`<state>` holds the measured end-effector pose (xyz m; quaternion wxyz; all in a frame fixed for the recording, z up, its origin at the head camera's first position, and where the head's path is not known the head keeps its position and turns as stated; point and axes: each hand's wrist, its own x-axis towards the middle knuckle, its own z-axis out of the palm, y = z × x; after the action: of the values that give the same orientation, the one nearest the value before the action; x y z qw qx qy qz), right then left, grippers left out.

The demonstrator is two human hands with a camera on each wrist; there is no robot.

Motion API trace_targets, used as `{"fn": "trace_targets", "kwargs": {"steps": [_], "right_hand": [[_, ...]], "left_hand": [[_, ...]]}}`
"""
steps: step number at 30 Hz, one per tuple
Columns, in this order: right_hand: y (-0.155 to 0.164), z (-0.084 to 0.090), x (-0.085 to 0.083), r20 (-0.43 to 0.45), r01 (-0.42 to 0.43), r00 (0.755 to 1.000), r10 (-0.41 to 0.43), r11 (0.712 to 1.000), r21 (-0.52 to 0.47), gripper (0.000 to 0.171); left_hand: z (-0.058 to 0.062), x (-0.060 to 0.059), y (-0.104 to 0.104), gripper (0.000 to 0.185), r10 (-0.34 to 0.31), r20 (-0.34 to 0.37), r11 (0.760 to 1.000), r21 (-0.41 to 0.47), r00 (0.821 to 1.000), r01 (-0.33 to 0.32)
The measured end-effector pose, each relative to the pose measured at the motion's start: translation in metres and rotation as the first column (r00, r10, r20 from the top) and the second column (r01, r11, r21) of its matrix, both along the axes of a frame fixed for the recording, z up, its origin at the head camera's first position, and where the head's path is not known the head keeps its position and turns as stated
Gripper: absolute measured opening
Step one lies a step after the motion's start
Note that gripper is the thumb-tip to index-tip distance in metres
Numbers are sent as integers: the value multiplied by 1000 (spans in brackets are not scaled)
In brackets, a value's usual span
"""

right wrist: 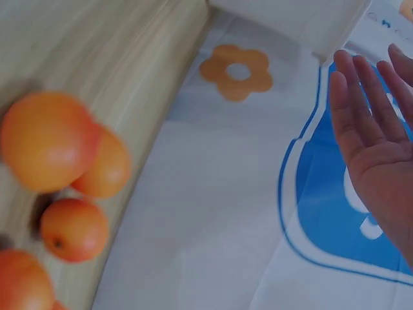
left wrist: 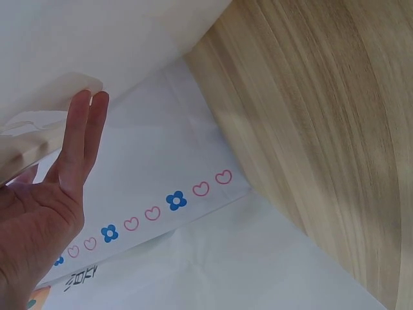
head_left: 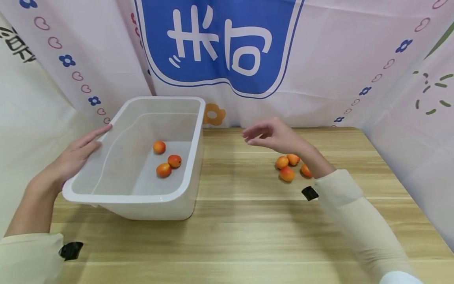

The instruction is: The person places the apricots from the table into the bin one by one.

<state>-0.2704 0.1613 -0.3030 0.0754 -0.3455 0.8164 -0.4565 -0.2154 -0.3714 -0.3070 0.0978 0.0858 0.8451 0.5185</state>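
Right grip (head_left: 271, 136) is empty, fingers relaxed and loosely spread, palm bare in the right wrist view (right wrist: 377, 139), hovering above the tabletop (head_left: 248, 221) between the white plastic bin (head_left: 193, 165) and a cluster of small orange fruits (head_left: 287, 173) toward the right rear of the tabletop. Left grip (head_left: 76, 154) is flat, fingers straight, pressed against the outside of the bin's left long wall near the rim; left wrist view shows the fingertips (left wrist: 90, 106) touching the white plastic, nothing held. The bin sits at the left rear of the tabletop, close to the back edge, with three orange fruits inside (head_left: 166, 161), two touching and one a little apart toward the back wall. Four fruits at least lie loose on the tabletop under and just beside the right wrist, bunched together; the right wrist view shows them blurred. Judged step: fruit goes from tabletop into bin one at a time, right hand is between a drop and the next pick, roughly halfway through. Next move likely calls for swinging the right hand back over the cluster, pinching one fruit without rolling its neighbours toward the right edge, while the left hand braces the bin.
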Motion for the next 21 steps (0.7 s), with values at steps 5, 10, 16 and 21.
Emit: {"fn": "trace_targets", "kwargs": {"steps": [5,10,16,21], "right_hand": [[25,-13,-5,0,31,1000,-31,998,63,27],[49,-26,-10,-20,71,997,-69,991,114,28],[77,-33,-12,-35,134,991,-130,976,172,29],[95,-37,-11,-52,175,985,-167,946,273,29]], "left_hand": [[0,1,-1,50,-2,-14,1000,9,1000,2],[0,0,-2,51,-8,-15,1000,25,1000,8],[1,0,-1,51,-5,-16,1000,-9,1000,4],[0,1,-1,51,-2,-18,1000,1,1000,2]]}}
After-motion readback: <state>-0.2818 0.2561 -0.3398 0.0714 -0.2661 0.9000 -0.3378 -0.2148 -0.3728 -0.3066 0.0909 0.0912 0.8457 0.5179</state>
